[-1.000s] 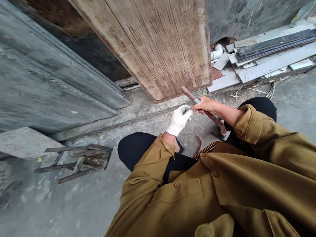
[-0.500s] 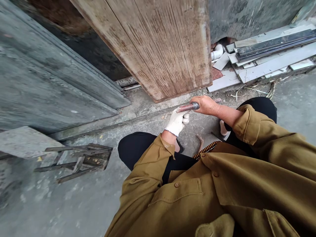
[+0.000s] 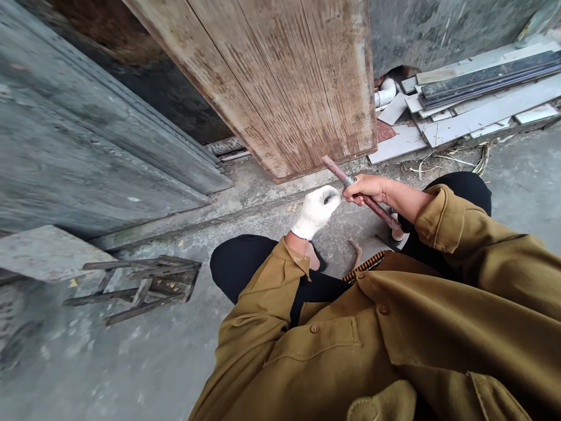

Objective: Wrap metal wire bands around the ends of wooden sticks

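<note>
The bare right hand [image 3: 366,188] gripped a rusty rod [image 3: 359,192] by its silver-wrapped middle, above the concrete floor [image 3: 131,362]; the gloved left hand [image 3: 316,210], curled shut just beside, held nothing visible; wrapping looked unfinished.

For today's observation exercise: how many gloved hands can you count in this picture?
1. The white knitted glove covers the left hand beside the rusty metal rod; the right hand gripping that rod is bare.

Layout around the wooden door [image 3: 284,82]

A stick [image 3: 362,193] is held just before the door's lower edge, gripped by the right hand [image 3: 366,188], with the left hand [image 3: 316,210] beside it. Stacked slabs [image 3: 473,99] are piled to the door's right; a low wooden frame [image 3: 144,286] lies to its left.
</note>
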Available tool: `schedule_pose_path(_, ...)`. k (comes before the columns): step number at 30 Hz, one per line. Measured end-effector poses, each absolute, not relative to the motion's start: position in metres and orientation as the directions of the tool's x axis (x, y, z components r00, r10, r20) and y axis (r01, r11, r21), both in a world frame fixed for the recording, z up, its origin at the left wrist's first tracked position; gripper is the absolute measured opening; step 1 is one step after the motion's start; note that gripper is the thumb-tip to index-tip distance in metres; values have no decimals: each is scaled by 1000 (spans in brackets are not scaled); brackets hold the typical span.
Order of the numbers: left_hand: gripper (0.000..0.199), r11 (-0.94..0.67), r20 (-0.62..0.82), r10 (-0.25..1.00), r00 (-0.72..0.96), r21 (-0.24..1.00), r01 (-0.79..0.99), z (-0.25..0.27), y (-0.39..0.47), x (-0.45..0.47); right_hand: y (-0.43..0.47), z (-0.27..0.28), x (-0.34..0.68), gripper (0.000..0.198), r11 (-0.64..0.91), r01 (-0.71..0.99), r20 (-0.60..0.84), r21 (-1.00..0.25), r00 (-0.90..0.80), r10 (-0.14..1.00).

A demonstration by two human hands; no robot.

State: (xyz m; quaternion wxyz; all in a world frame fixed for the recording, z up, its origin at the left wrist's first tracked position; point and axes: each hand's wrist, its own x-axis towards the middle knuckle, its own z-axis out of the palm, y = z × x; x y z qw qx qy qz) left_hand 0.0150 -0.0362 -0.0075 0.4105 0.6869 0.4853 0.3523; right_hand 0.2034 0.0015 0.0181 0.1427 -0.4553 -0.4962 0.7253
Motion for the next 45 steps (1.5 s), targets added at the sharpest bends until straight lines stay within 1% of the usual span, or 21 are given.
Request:
schedule_pose_path(1,14,-225,111,950,291,891,395,-7,-36,15,2,16,204,14,-523,204,-538,-828,-553,636)
schedule_pose_path(3,17,-226,115,953,279,884,409,-6,-37,15,2,14,204,15,-566,161,-548,-809,-556,625)
schedule_pose_path(5,16,-168,75,967,244,906,388,-6,-38,17,3,15,203,16,-550,150,-529,-821,-560,637)
schedule_pose_path(7,13,-42,-18,979,204,956,289,-6,-40,20,3,18,203,13,-471,173,-480,-865,-558,677)
schedule_pose_path(9,9,137,-154,971,185,985,104,-5,-41,22,3,21,203,10,-313,252,-402,-916,-549,733)
schedule_pose_path(11,11,307,-280,934,223,946,-98,-5,-41,23,3,21,203,9,-83,372,-284,-925,-528,800)
schedule_pose_path(14,16,488,-392,859,329,822,-294,-4,-39,22,4,17,203,8,265,512,-53,-817,-525,849)
schedule_pose_path(16,15,574,-441,810,387,733,-365,-3,-37,20,4,14,204,8,439,521,70,-732,-583,810)
schedule_pose_path(19,18,635,-466,768,440,649,-419,-1,-34,16,4,9,207,17,597,482,161,-641,-676,719)
schedule_pose_path(22,22,647,-471,757,452,639,-417,0,-34,14,4,8,208,18,635,513,183,-578,-676,714)
schedule_pose_path(25,17,631,-476,768,429,676,-380,-2,-34,16,2,10,207,12,579,584,159,-569,-613,774)
schedule_pose_path(27,14,578,-449,803,391,745,-333,-3,-35,18,1,13,205,14,483,613,118,-626,-538,835)
schedule_pose_path(28,15,537,-424,828,367,788,-301,-4,-36,19,0,15,205,18,407,605,74,-685,-497,864)
schedule_pose_path(30,17,433,-360,882,304,874,-221,-4,-38,22,0,19,203,24,179,522,-89,-834,-446,891)
schedule_pose_path(32,16,311,-281,932,229,945,-105,-3,-40,23,-1,22,203,23,-129,365,-296,-922,-451,842)
schedule_pose_path(34,13,145,-154,973,169,987,69,-3,-42,24,0,21,202,20,-399,216,-453,-891,-488,746)
schedule_pose_path(36,12,-37,-6,987,159,963,267,-2,-43,23,0,19,202,18,-565,123,-536,-816,-526,660)
schedule_pose_path(38,12,-156,89,980,180,904,398,-2,-43,22,2,16,201,17,-636,87,-569,-767,-552,610)
schedule_pose_path(40,14,-186,109,975,196,879,439,-3,-43,22,3,14,201,17,-643,72,-570,-763,-544,615)
schedule_pose_path(43,14,-133,68,981,180,914,382,-6,-41,24,4,14,200,18,-598,105,-564,-795,-492,663)
schedule_pose_path(45,13,-5,-29,991,131,967,254,-8,-39,26,4,16,199,17,-521,153,-527,-840,-460,715)
